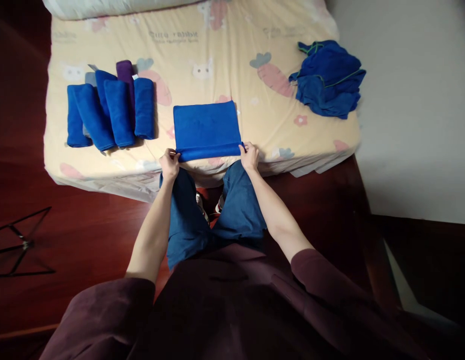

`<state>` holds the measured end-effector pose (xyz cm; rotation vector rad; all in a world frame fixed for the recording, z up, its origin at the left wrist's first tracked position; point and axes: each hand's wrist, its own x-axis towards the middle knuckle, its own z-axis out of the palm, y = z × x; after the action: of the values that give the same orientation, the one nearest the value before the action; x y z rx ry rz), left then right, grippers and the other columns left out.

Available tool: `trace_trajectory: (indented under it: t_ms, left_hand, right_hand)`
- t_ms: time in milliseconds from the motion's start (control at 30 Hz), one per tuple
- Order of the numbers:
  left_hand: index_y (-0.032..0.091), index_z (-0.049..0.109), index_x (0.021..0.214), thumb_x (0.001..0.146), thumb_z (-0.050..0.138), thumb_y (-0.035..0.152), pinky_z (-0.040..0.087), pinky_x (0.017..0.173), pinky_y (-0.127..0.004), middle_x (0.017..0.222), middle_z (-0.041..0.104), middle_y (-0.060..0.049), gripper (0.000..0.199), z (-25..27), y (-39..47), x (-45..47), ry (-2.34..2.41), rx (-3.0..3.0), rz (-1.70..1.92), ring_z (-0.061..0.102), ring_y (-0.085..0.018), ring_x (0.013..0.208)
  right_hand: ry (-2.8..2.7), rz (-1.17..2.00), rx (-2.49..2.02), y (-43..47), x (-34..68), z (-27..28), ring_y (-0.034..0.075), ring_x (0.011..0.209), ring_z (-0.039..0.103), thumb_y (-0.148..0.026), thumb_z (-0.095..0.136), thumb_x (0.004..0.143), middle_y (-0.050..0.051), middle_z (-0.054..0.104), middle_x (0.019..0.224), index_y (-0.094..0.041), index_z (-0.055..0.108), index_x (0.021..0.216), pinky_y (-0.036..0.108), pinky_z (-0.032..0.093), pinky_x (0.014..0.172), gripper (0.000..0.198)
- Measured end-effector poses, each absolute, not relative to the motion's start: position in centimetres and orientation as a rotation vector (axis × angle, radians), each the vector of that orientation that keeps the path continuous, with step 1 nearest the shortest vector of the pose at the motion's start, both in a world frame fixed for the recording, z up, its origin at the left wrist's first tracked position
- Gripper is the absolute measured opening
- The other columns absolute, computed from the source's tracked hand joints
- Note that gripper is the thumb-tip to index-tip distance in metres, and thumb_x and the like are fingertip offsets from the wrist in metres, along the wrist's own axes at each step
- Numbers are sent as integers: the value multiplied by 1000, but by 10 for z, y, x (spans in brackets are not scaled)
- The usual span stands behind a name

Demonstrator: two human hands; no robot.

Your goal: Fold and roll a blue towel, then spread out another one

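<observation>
A blue towel [207,125] lies flat on the bed in front of me, its near edge turned over into a narrow roll. My left hand [169,164] pinches the left end of that rolled edge. At the opposite end, my right hand [249,156] grips the right corner between thumb and fingers. To the left rests a pile of rolled towels [119,112], mostly blue, with a purple roll [124,71] and a bit of grey among them. A crumpled heap of blue towels [328,80] with green edging sits at the bed's right side.
The bed [224,60] has a yellow sheet printed with carrots and rabbits. A pale rolled bedding piece [104,7] lies along its far edge. A white wall [412,110] stands on the right, and black stand legs [25,244] rest on the reddish floor at left.
</observation>
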<state>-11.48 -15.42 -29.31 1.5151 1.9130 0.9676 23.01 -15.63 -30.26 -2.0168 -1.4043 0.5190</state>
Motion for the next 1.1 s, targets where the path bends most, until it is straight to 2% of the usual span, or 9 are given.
trace_trajectory:
  t_ms: [367,567,800,900,967,1100]
  left_hand:
    - [20,57,105,87,63,29,53,85,-35,83,68,-4,22,-298,-155,-117,1902,1537,947,67,-20,78]
    - [20,56,103,87,63,30,54,81,-33,85,68,-5,20,-304,-151,-119,1908,1520,952,68,-19,78]
    - [22,55,101,89,59,31,54,83,-36,82,69,-6,15,-294,-154,-120,1977,1592,844,70,-23,82]
    - [22,55,99,90,56,28,56,84,-40,83,69,-8,11,-285,-157,-118,1997,1665,779,70,-26,82]
    - [21,56,97,90,55,25,56,87,-44,90,69,-12,8,-280,-160,-117,2003,1720,804,70,-29,88]
    - [21,62,99,91,52,22,50,107,-48,117,67,-17,13,-271,-173,-115,1980,1846,854,63,-32,120]
  right_hand:
    - [-1397,520,-2049,-155,227,-298,24,97,69,-35,60,100,11,77,105,-19,73,109,39,52,99,22]
    - [-1359,546,-1952,-151,230,-310,24,96,69,-39,60,98,11,76,98,-19,72,102,40,53,100,24]
    - [-1415,486,-2075,-154,218,-293,24,94,73,-34,59,98,14,77,98,-18,74,104,34,56,92,22]
    - [-1488,480,-2115,-155,212,-283,26,95,74,-31,56,100,17,77,105,-17,73,110,35,56,91,24]
    - [-1524,465,-2107,-157,209,-278,27,99,74,-30,52,102,18,75,113,-16,70,118,38,56,92,28]
    - [-1552,327,-1959,-169,209,-273,30,116,69,-28,47,102,18,71,126,-18,65,131,44,53,102,35]
